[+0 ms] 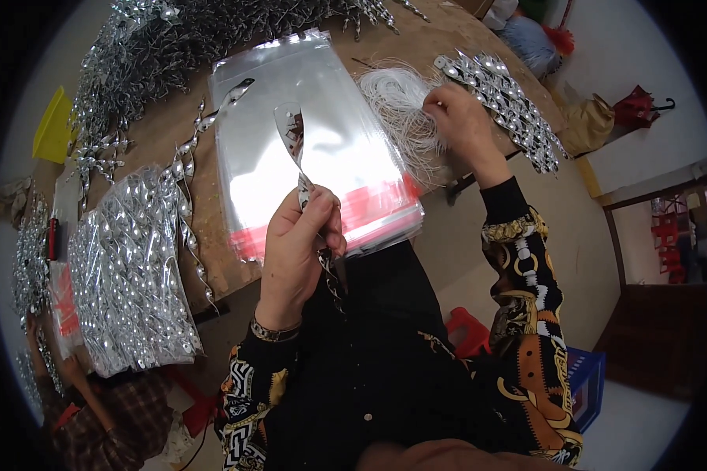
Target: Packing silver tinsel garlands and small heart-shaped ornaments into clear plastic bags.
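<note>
My left hand (pixel 297 239) is closed around a shiny silver twisted strip (pixel 291 133). The strip's wide end, with a small hole at its tip, points up and away from me, and its thin twisted end hangs below my fist. To the right, my right hand (pixel 465 125) pinches at a bundle of fine white string (pixel 393 94); how many strands are between the fingers is too small to tell. Under and beyond my left hand lies a stack of clear plastic bags (pixel 263 169) with red-edged openings towards me. Another twisted strip (pixel 232 96) rests across its left edge.
Silver twisted strips (pixel 518 118) lie at the table's right edge. A filled clear bag of spirals (pixel 133 275) sits at left, and a big silver heap (pixel 157 59) at the back. A co-worker's arm (pixel 86 392) shows at lower left. A red stool (pixel 467 331) stands below the table.
</note>
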Available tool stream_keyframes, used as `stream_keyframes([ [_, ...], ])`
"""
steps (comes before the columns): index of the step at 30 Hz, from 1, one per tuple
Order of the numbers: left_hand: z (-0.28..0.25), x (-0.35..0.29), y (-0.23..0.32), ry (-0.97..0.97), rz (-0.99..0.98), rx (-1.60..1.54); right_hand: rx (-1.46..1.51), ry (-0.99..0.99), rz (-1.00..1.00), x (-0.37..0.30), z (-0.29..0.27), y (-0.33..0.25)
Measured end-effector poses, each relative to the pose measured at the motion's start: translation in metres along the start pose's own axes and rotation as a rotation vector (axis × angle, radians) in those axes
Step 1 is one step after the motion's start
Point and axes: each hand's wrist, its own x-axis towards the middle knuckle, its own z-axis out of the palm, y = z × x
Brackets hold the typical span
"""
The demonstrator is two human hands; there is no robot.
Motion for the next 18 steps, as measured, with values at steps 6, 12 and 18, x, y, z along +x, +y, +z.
stream_keyframes([
  [6,-0.002,0.002,-0.005,-0.018,-0.012,0.000,0.529,0.013,0.314,0.014,-0.018,-0.004],
  [12,0.002,0.004,-0.007,-0.036,-0.022,0.004,0.795,-0.016,0.338,0.014,-0.032,-0.008],
  [18,0.006,0.004,-0.007,-0.028,-0.032,0.026,0.868,0.034,0.293,0.008,-0.051,-0.031],
])
